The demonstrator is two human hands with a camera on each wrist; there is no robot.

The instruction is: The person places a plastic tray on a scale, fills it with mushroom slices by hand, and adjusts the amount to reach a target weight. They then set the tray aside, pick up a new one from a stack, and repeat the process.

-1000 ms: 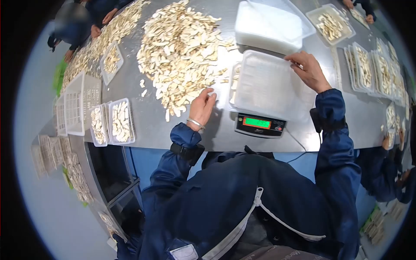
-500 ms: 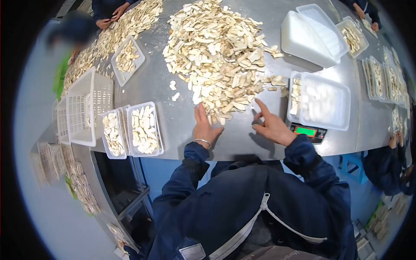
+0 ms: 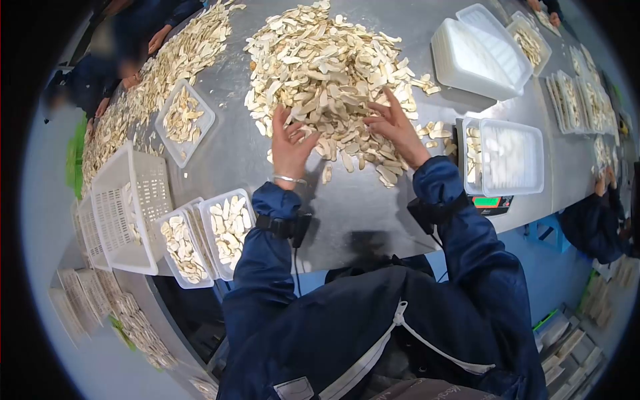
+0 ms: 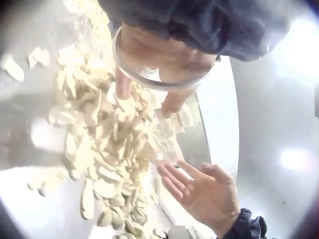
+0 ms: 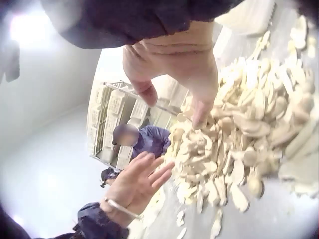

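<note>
A steel bench (image 3: 333, 227) carries the work; its near edge runs just in front of the person, and the largest thing on it is the pile of pale slices (image 3: 327, 63), heaped mid-bench with its tail reaching toward that edge; the step in hand looks like gathering slices from this near side of the pile, probably to portion them into trays. A white perforated crate (image 3: 110, 193) lies by the left end of the bench; a stack of clear trays (image 3: 470, 60) stands away from the near edge, to the right of the pile. Closer to that edge, below the stack, a clear tray (image 3: 512, 157) lies over a lower tray that shows slices at its left side; 2 filled trays (image 3: 206, 240) sit near the bench's near left corner.

The left hand (image 3: 290, 150) and right hand (image 3: 399, 133) flank the pile's near side, fingers spread and slightly bent, pinching nothing that shows; whether slices rest against the palms I cannot tell. The next move, I judge, calls for bringing the 2 hands together under a batch without scattering loose slices (image 3: 387, 175) toward the near edge; smaller still, the scale (image 3: 493, 204) shows a lit green display beside that edge.
</note>
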